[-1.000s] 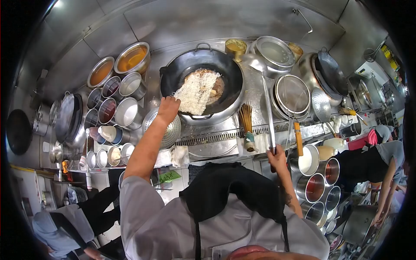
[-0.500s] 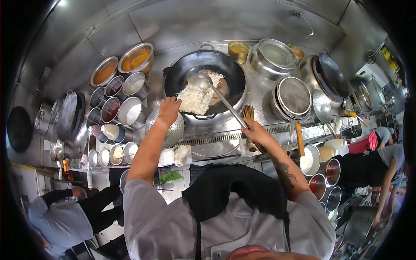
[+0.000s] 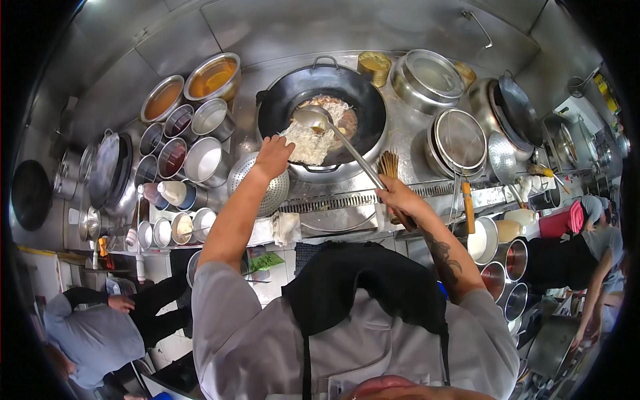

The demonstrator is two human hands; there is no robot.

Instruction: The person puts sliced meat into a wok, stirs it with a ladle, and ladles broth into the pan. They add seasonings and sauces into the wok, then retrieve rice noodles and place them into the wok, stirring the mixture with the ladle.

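Observation:
A black wok [image 3: 360,100] stands on the stove at the centre, with browned food in its bottom. Over its near left part lies a pale sheet of thin noodles [image 3: 308,148]. My left hand [image 3: 272,155] has its fingers closed on the left edge of that sheet, at the wok's rim. My right hand [image 3: 399,199] is wrapped round the handle of a long metal ladle [image 3: 353,153]. The ladle's bowl rests over the noodles and the browned food. A perforated strainer [image 3: 270,188] sits just below my left hand, and a bamboo brush [image 3: 388,165] stands beside the ladle's shaft.
Metal bowls [image 3: 163,99] and pots of sauces stand at left. A stack of sieves [image 3: 459,140], a lidded pot [image 3: 433,73] and a tin [image 3: 375,65] are at right. A cloth [image 3: 287,229] lies on the front edge. Co-workers [image 3: 100,333] are at lower left and far right.
My right hand has brought the ladle from right of the wok into it, over the noodles. The noodle sheet now lies lower and flatter in the wok, with my left hand still at its edge.

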